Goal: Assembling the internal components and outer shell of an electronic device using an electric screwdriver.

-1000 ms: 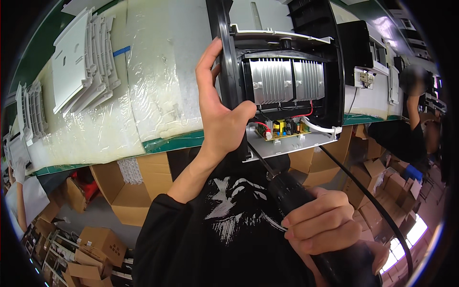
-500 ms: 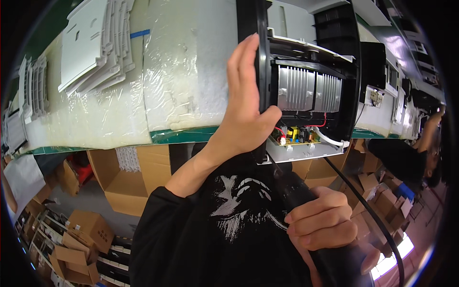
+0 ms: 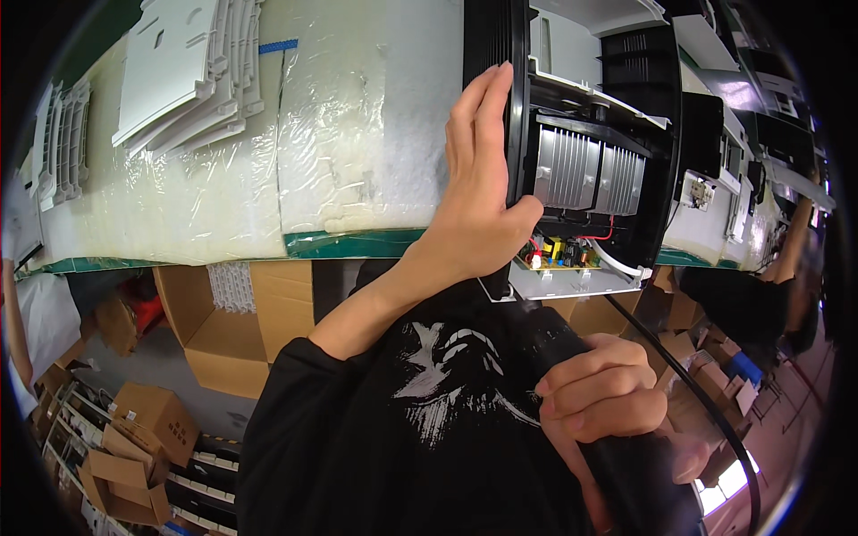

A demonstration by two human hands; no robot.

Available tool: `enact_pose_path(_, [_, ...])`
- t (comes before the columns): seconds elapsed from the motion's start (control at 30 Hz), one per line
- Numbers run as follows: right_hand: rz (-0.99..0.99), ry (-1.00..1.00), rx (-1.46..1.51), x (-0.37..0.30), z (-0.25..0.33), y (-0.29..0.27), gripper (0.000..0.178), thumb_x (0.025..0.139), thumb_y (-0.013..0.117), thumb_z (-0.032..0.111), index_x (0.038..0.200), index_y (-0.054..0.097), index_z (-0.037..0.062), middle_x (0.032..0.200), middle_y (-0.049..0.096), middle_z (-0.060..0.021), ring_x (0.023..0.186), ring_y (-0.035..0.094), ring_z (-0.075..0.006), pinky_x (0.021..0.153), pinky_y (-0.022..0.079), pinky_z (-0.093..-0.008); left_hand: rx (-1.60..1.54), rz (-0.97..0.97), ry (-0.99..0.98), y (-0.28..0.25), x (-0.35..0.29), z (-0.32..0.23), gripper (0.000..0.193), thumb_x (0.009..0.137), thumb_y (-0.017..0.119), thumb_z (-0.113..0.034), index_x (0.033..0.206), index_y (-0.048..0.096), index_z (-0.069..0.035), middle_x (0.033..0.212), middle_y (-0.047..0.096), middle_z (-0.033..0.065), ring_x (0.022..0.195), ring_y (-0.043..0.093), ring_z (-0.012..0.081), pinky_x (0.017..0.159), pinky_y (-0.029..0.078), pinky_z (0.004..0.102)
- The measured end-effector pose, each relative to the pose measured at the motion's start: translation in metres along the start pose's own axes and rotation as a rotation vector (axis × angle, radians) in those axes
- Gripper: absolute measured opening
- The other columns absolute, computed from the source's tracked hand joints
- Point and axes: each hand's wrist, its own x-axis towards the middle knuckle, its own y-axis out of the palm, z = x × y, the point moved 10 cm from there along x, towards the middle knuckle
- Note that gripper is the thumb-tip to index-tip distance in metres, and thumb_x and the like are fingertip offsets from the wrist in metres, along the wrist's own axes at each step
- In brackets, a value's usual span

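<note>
A black appliance housing (image 3: 517,116) stands open on the bench. Inside it are two silver finned metal blocks (image 3: 567,170), a small circuit board (image 3: 569,256) with red wires, and a white panel (image 3: 576,284) along its near edge. My left hand (image 3: 483,196) lies against the housing's left side, fingers stretched out and thumb at the near edge. Below the housing, my right hand (image 3: 608,393) is closed round a black electric screwdriver (image 3: 543,338) aimed up at the housing's near left corner. Whether its tip touches a screw is hidden.
White plastic panels (image 3: 170,71) are stacked at the bench's far left, near a blue strip (image 3: 278,46). A black cable (image 3: 693,384) hangs down from the housing on the right. Below the bench stands an open cardboard box (image 3: 228,348). Other people work at both sides.
The view has shifted slightly, so the housing and my left hand appear farther right. The screwdriver's front end sits a little closer to the housing's corner. Both hands keep their hold.
</note>
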Motion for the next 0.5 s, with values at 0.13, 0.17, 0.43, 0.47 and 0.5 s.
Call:
enact_pose_path(0.13, [-0.020,-0.035,-0.019,0.000,0.012,0.001,0.058,0.079,0.054,0.059,0.119,0.040,0.0187,0.071,0.058,-0.0106,0.048,0.058,-0.0242,0.041,0.047,-0.0330,-0.020,-0.010,-0.009,-0.002,-0.001,0.004,0.095,0.066,0.054,0.003,0.149,0.009,-0.001,0.148,0.014,0.0223,0.138,0.018,0.0421,0.115,0.014,0.0477])
enact_pose_path(0.17, [-0.039,0.044,-0.066,0.000,0.010,-0.001,0.041,0.088,0.057,0.034,0.123,0.035,0.0315,0.070,0.062,-0.0144,0.053,0.063,-0.0298,0.043,0.052,-0.0375,-0.027,-0.015,-0.002,-0.002,0.000,0.004,0.094,0.066,0.054,0.003,0.149,0.010,-0.001,0.148,0.014,0.0224,0.138,0.018,0.0423,0.115,0.014,0.0472])
enact_pose_path(0.43, [-0.139,-0.122,0.171,0.003,0.014,-0.016,0.037,0.093,0.045,0.044,0.095,0.052,0.0072,0.067,0.060,-0.0127,0.056,0.062,-0.0307,0.048,0.054,-0.0332,-0.034,-0.026,0.039,-0.004,0.000,0.003,0.094,0.063,0.052,0.004,0.148,0.012,0.002,0.146,0.017,0.0231,0.137,0.020,0.0414,0.115,0.016,0.0439])
enact_pose_path(0.47, [-0.143,-0.143,0.144,0.012,0.029,-0.024,0.030,0.091,0.050,0.036,0.090,0.051,0.0063,0.065,0.059,-0.0111,0.053,0.060,-0.0280,0.048,0.053,-0.0309,-0.058,0.007,0.060,0.001,0.005,-0.002,0.095,0.063,0.052,0.004,0.148,0.012,0.002,0.145,0.018,0.0225,0.137,0.020,0.0392,0.115,0.016,0.0430])
enact_pose_path(0.5, [-0.152,-0.165,0.173,0.015,0.038,-0.039,0.024,0.089,0.055,0.029,0.084,0.049,0.0055,0.063,0.057,-0.0095,0.051,0.059,-0.0252,0.048,0.053,-0.0286,-0.043,0.012,0.065,-0.001,0.004,-0.002,0.095,0.063,0.052,0.004,0.148,0.012,0.002,0.145,0.018,0.0225,0.137,0.020,0.0392,0.115,0.016,0.0430])
